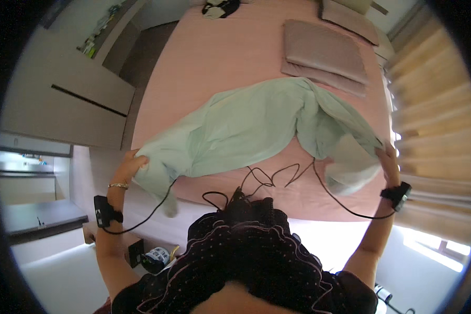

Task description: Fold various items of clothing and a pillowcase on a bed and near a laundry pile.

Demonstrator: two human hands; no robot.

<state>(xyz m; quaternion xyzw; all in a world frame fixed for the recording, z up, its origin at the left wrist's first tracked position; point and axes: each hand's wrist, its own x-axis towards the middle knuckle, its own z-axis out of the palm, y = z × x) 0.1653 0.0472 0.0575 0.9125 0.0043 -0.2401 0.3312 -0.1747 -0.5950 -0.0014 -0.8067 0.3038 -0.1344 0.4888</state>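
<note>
A light mint-green garment stretches between my hands above the pink bed; its exact kind I cannot make out. My left hand pinches its left end, the thumb lying on top. From that grip a loose end of the cloth hangs down over the bed's near edge. My right hand closes on the garment's other end near the bed's right edge. The cloth there is bunched, and a paler flap below it looks blurred. In the middle, the fabric arches away from me in soft folds.
The bed's pink sheet carries folded mauve bedding at the far right and a black-and-white cloth item at the far left. Black cables trail from both wrist devices toward my waist. A cabinet stands left, a beige curtain right.
</note>
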